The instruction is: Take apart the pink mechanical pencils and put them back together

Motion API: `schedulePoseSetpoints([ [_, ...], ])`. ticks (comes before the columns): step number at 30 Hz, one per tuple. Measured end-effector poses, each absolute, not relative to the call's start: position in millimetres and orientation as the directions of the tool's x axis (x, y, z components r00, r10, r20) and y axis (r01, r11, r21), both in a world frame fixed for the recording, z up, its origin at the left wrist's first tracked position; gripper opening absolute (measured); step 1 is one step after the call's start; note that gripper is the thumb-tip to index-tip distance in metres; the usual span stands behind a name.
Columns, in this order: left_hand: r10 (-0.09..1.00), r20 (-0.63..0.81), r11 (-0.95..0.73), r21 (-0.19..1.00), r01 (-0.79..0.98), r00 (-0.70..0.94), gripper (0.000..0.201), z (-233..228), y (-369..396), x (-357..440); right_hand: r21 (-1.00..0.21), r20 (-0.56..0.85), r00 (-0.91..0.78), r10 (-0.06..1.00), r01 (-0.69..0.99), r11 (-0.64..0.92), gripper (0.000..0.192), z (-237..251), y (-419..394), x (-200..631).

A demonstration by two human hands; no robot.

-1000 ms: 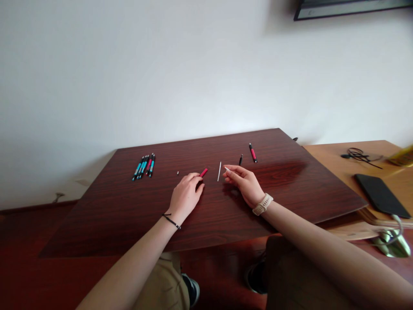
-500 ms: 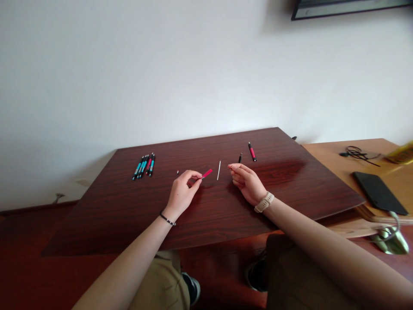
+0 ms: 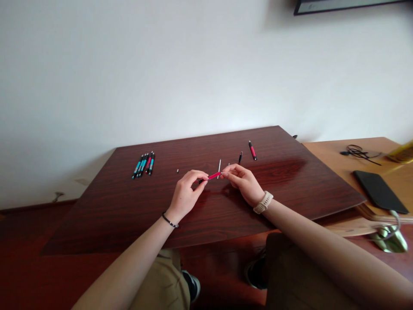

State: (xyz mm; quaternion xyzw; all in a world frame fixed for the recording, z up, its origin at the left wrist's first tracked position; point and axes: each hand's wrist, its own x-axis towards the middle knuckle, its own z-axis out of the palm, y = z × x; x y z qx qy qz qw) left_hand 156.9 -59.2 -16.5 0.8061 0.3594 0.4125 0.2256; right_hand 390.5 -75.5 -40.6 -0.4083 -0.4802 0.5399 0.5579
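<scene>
Between thumb and fingers, my left hand (image 3: 189, 189) pinches a pink pen barrel (image 3: 214, 176) by its dark end. My right hand (image 3: 241, 183) is closed at the barrel's other end, its fingertips around a small part too tiny to name. Behind the barrel lies a thin white pen refill (image 3: 220, 165), partly covered by it. A black pen piece (image 3: 240, 157) rests just beyond my right hand, and a whole pink-and-black pen (image 3: 252, 150) lies farther back. A tiny pale piece (image 3: 177, 171) sits on the table beyond my left hand.
Several blue and pink pens (image 3: 143, 165) lie side by side at the left of the dark wooden table (image 3: 129, 215). On a lighter table (image 3: 338, 172) at the right are a black phone-like slab (image 3: 380, 191) and a coiled black cable (image 3: 356, 153). A wall stands behind.
My right hand has moved left and its fingertips now meet the free end of the pink barrel. My left hand has shifted slightly right with the barrel.
</scene>
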Motion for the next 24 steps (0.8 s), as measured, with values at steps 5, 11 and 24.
schedulePoseSetpoints([
  [5,0.757,0.511,-0.65,0.653,0.389,0.407,0.009,-16.1,-59.5,157.4,-0.98,0.1,-0.028,0.995,-0.176,0.093,0.035,-42.2,-75.6,389.2],
  [11,0.761,0.513,-0.647,0.649,0.401,0.398,0.008,-16.9,-58.4,156.4,-0.98,0.115,-0.029,0.993,-0.169,0.109,0.035,-41.9,-76.6,389.2],
  [24,0.738,0.499,-0.673,0.597,0.437,0.454,0.013,-19.2,-61.3,158.2,-0.961,0.25,0.003,0.968,-0.118,0.249,0.031,-45.3,-78.6,386.1],
])
